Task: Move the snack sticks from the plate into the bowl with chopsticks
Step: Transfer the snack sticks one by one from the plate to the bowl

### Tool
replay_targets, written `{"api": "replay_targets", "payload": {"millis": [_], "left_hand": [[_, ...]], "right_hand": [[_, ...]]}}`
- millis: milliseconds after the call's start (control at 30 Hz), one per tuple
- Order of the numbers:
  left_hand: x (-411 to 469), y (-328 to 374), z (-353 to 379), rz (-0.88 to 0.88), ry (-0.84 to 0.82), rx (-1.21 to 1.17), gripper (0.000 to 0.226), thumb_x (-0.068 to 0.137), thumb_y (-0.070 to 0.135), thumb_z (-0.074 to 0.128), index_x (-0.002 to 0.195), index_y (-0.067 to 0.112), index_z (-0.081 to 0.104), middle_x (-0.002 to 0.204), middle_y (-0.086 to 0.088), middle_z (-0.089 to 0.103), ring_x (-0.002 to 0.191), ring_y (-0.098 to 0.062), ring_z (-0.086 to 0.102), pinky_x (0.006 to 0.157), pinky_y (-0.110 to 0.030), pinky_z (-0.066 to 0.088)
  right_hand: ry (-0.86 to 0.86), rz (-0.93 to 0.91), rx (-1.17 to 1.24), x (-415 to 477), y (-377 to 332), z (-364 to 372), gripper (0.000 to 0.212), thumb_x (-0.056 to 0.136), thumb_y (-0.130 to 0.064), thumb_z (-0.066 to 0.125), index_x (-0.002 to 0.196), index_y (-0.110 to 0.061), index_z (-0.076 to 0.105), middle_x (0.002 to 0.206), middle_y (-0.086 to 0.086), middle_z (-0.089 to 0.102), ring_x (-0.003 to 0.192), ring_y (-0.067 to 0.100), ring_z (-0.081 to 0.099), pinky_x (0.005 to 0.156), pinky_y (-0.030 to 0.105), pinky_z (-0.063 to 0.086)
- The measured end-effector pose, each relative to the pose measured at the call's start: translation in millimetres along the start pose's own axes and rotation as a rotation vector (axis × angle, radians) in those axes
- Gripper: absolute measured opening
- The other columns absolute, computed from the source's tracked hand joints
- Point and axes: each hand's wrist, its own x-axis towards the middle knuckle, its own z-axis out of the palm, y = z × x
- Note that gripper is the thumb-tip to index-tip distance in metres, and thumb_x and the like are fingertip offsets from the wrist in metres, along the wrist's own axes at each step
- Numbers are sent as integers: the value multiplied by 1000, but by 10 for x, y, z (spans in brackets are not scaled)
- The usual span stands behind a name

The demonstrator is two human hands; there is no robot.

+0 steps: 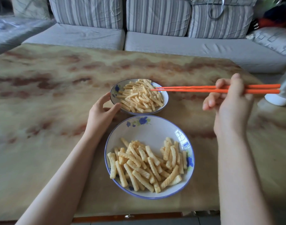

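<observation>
Showed glossy glazed ceramic in plate (148, 127) and bowl (114, 92), smooth plastic-like chopsticks (187, 89), ridged matt snack sticks (139, 163), polished bench (49, 95), cloth cushions (157, 15).

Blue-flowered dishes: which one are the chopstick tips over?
The far, smaller bowl, heaped with snack sticks: the chopsticks point over its right side and the left hand grips its rim. The nearer, wider plate is untouched.
</observation>
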Motion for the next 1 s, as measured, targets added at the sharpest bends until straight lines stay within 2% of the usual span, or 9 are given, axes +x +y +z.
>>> {"api": "replay_targets", "payload": {"millis": [167,333,500,633,733,867,933,1000], "left_hand": [[11,-7,4,1,0,-9,46,90,22,68,134,27,58,91,18,70,76,-16,73,83,-36,59],[8,-11,7,-3,1,-17,49,90,22,68,137,25,56,97,15,71,77,-15,72,68,-20,58],[13,-16,4,3,2,-4,50,89,24,68,137,26,55,111,7,71,80,-15,73,73,-26,59],[7,-11,1,3,1,-7,49,90,24,68,137,27,56,107,6,73,79,-15,73,74,-26,59],[3,-5,-4,5,-1,-7,48,90,23,68,136,28,56,106,7,73,79,-14,73,76,-28,59],[-3,14,2,13,1,5,44,89,23,68,132,29,59,95,22,69,82,-9,72,85,-30,57],[-4,13,3,6,0,1,44,89,23,68,133,29,59,93,17,71,77,-11,72,82,-30,58],[-6,10,2,2,-1,-4,45,90,22,68,133,29,59,90,16,71,71,-10,72,78,-28,58]], "right_hand": [[9,5,-77,-35,278,177,44,104,-26,33,65,-12,47,34,-3,43,29,16,43,38,24,31],[-48,-5,-141,11,476,202,45,104,-30,33,66,-14,50,37,1,50,34,19,51,43,27,32],[-86,-9,-157,54,499,157,44,104,-30,33,68,-13,52,38,2,51,35,20,53,44,29,34],[-120,-21,-99,37,325,85,43,104,-29,32,69,-12,50,37,-1,47,33,19,48,43,26,32],[-257,29,-28,38,179,25,45,104,-26,33,64,-13,49,39,-1,44,29,17,41,40,25,29],[-498,133,-94,15,22,-81,53,103,-27,34,55,-18,54,46,12,35,25,16,34,35,22,24],[-581,145,-166,-24,-42,-105,53,103,-29,34,55,-18,54,46,14,33,25,18,33,34,21,24],[-629,159,-206,-65,-82,-99,48,102,-30,34,61,-10,51,37,9,33,24,19,32,34,19,27]]}}
